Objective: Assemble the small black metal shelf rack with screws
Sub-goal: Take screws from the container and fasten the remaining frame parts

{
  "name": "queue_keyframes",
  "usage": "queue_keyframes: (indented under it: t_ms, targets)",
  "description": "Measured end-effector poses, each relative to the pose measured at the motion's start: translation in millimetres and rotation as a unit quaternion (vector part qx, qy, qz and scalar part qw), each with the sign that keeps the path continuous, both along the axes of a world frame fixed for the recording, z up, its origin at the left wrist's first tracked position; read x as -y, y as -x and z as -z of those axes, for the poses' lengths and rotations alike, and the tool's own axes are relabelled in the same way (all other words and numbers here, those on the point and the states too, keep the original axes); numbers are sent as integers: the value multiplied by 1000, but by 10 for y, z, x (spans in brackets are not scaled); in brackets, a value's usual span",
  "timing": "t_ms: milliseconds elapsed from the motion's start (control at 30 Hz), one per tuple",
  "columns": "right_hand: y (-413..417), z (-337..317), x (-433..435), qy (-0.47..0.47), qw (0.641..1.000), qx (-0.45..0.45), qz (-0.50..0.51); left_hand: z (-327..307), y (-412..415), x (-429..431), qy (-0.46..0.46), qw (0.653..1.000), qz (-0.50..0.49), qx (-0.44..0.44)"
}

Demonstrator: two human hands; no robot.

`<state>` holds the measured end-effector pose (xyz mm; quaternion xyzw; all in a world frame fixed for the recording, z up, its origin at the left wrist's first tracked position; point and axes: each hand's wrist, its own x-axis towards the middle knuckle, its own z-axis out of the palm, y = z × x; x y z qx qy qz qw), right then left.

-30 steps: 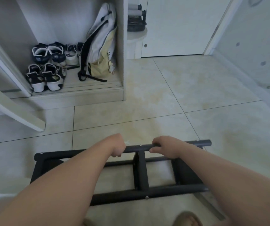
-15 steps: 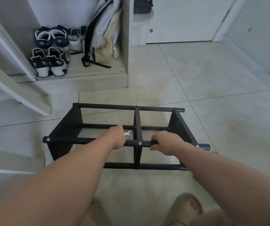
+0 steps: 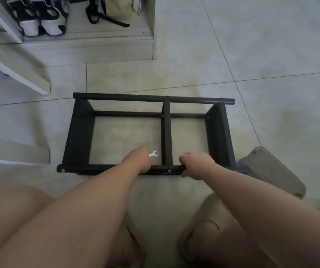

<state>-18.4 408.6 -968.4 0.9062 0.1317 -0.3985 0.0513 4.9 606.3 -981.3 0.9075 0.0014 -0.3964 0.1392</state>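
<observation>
Tiled floor (image 3: 271, 55), person crouched. Left hand (image 3: 139, 161) and right hand (image 3: 196, 164) each clench the near rail (image 3: 78, 169) of the rack (image 3: 167, 130), which stands on the floor. Frame looks joined, so the step is probably positioning. Next move likely needs the wrench (image 3: 153, 153) lying inside. Long axis runs left-right, open face up.

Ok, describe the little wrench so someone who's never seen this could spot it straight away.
Find the black rack lying on the tiled floor, its near bar held by the left hand and right hand. Just right of the left hand, inside the frame's left opening, shows the wrench. It is the only small, pale, fork-ended thing among dark metal bars.
</observation>
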Motion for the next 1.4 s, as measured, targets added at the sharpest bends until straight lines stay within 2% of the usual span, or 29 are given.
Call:
queue_keyframes:
  t_ms: [133,200,267,467,567,800,933,1133,1233,1400]
  targets:
    - [49,47,36,-5,1000,11,9,-49,-24,6,-8,999,31,-24]
    - [53,43,59,-44,998,16,40,-134,-123,17,-19,995,78,-57]
    - [60,39,71,-81,996,37,21,-240,-262,10,-27,989,128,-75]
    - [30,198,33,-107,988,105,-29,-567,-745,-29,-68,980,188,2]
    - [-14,332,24,-101,986,122,-52,-563,-949,-62,-48,980,192,6]
    - [-39,514,70,-115,976,158,-92,-195,-947,-160,17,968,244,-54]
    - [-38,582,71,-130,973,170,-89,65,-896,-195,76,967,230,-82]
    - [-31,637,87,-143,967,189,-92,408,-777,-189,155,967,156,-125]
    - [-20,667,92,-145,963,206,-97,559,-692,-141,215,965,97,-115]
    - [-43,712,87,-160,959,214,-100,728,-565,-128,266,957,65,-91]
